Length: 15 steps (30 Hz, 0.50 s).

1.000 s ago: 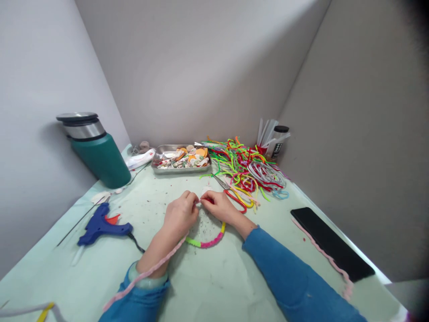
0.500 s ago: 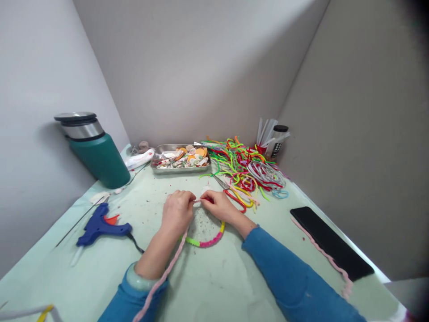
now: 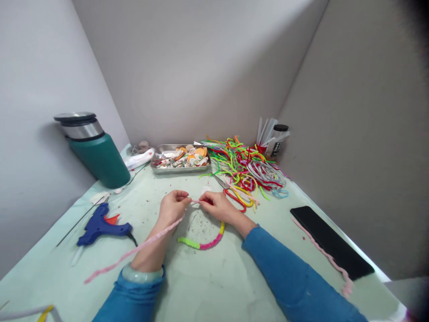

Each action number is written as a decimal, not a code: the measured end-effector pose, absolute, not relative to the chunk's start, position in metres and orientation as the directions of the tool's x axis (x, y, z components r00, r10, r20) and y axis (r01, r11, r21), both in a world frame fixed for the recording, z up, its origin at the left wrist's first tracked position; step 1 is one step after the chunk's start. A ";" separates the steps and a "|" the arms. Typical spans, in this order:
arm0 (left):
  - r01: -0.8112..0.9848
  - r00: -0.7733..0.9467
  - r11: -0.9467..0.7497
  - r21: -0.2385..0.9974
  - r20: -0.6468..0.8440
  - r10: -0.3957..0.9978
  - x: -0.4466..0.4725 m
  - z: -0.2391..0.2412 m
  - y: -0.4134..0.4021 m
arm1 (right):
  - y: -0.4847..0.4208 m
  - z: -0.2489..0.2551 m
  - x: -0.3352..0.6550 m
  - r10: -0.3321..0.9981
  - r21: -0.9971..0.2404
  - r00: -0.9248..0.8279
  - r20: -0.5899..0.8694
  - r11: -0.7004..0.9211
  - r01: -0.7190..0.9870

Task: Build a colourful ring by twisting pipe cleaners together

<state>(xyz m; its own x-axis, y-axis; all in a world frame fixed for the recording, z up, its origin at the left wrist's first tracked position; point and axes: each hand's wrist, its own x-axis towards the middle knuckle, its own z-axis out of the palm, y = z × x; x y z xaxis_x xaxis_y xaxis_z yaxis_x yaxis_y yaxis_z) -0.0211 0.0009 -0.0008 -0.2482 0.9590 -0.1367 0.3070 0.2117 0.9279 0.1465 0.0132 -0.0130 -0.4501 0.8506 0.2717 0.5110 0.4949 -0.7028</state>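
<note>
A pink pipe cleaner [image 3: 147, 242] trails back across my left wrist, its loose end toward the lower left. Near its other end my left hand [image 3: 174, 208] pinches it. Close by on the right, my right hand [image 3: 217, 205] is closed, fingertips together, at the end of that pink strand. From beneath the right hand curves a ring-like strip wrapped in yellow, magenta and green pipe cleaner [image 3: 210, 244]; its green end lies free below the left hand. The fingers hide where strand and strip meet.
Orange-handled scissors [image 3: 234, 197] lie right of my hands, before a heap of coloured pipe cleaners [image 3: 234, 156]. A metal tray [image 3: 181, 170] holds round cut pieces. At left are a blue glue gun [image 3: 103, 226] and a green bottle [image 3: 97, 156]; a black phone [image 3: 330, 239] lies right.
My left hand has shifted slightly left and turned. The pink strand's tail has swung leftward over my wrist, uncovering the strip's green end. The right hand stays nearly still.
</note>
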 end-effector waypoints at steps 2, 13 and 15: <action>0.281 -0.253 0.228 0.932 -0.157 0.955 -0.021 -0.001 0.001 | 0.013 -0.013 0.147 0.850 -0.707 -0.453 0.270 0.494 0.506; 0.474 -0.093 0.029 0.880 0.018 0.995 -0.024 -0.004 -0.001 | 0.017 -0.017 0.146 0.880 -0.740 -0.391 0.270 0.449 0.501; 0.588 -0.041 -0.061 0.806 0.105 0.994 -0.022 -0.002 -0.004 | 0.018 -0.017 0.146 0.889 -0.750 -0.379 0.258 0.431 0.502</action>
<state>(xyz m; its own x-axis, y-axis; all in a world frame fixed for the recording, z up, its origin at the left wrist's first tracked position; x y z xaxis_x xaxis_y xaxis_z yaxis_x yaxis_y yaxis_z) -0.0224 -0.0040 -0.0019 -0.0414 0.9936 0.1055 0.5884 -0.0611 0.8062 0.1458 0.0175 -0.0172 -0.3789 0.8888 0.2578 0.5020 0.4313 -0.7497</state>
